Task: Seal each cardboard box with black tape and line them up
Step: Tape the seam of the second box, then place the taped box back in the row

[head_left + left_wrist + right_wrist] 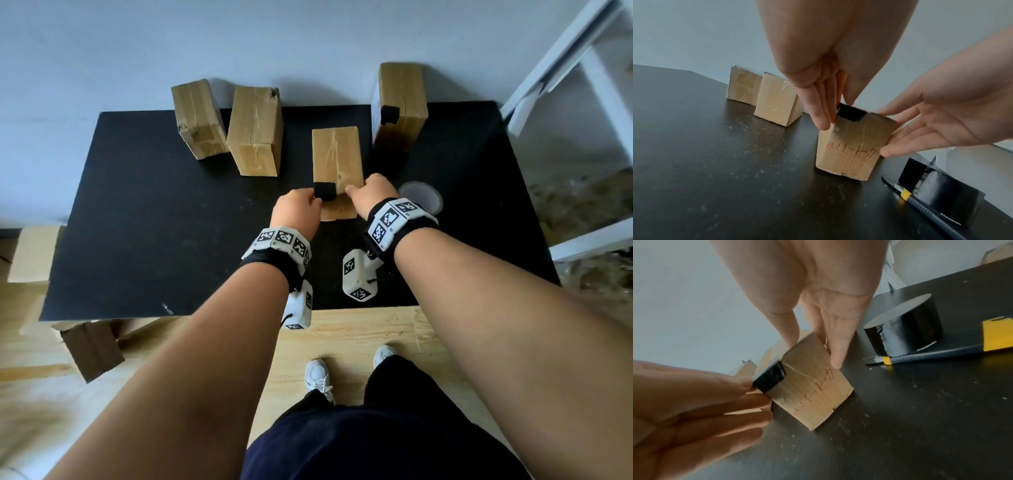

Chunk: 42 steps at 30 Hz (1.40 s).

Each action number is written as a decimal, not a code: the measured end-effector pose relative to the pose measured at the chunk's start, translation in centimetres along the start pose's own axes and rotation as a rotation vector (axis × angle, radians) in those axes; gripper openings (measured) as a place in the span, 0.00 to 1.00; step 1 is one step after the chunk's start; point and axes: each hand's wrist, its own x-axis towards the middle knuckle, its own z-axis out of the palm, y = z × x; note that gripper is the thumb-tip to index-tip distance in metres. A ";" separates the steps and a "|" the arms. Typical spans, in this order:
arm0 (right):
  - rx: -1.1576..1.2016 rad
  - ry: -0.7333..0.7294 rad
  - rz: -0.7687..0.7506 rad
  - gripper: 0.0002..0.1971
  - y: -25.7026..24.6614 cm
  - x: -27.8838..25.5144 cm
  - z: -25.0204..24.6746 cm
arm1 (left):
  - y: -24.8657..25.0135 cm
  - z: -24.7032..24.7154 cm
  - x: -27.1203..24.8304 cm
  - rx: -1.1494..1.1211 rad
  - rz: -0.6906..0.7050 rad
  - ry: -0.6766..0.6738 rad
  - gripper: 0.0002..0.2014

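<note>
We press black tape (324, 191) on box (337, 161) with straight left fingers (819, 113); right fingers (900, 142) straight, steadying it. Four boxes, bare tabletop (137, 212) left.

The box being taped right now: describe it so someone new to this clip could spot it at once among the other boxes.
On the black table, look at the near middle, between the left hand and the right hand. The cardboard box there has a black tape strip folded over its near top edge and red handwriting on its front face, unlike its neighbours.
</note>
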 end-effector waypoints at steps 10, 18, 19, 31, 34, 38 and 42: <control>-0.010 0.017 -0.067 0.22 -3.5 4.9 -1.4 | 1.7 -1.4 6.9 -0.076 -0.072 -0.086 0.22; 0.011 -0.003 -0.051 0.24 -6.3 10.8 -3.4 | 4.2 -1.4 13.5 -0.022 -0.083 -0.133 0.25; 0.006 -0.001 -0.054 0.24 -6.5 11.3 -3.5 | 4.4 -1.3 14.1 -0.026 -0.085 -0.131 0.25; -0.021 0.075 -0.157 0.21 -8.5 13.2 -3.9 | 4.2 -2.6 16.5 -0.047 -0.032 -0.032 0.26; -0.043 0.181 -0.298 0.23 -9.9 12.0 -3.8 | 3.1 -5.0 16.5 -0.001 0.009 0.083 0.26; 0.046 0.204 -0.407 0.20 -12.1 9.9 -2.1 | -0.3 -8.2 15.8 0.111 0.009 0.189 0.22; 0.080 0.038 -0.395 0.21 -13.2 8.2 1.7 | -3.9 -9.9 14.2 0.191 -0.105 0.144 0.21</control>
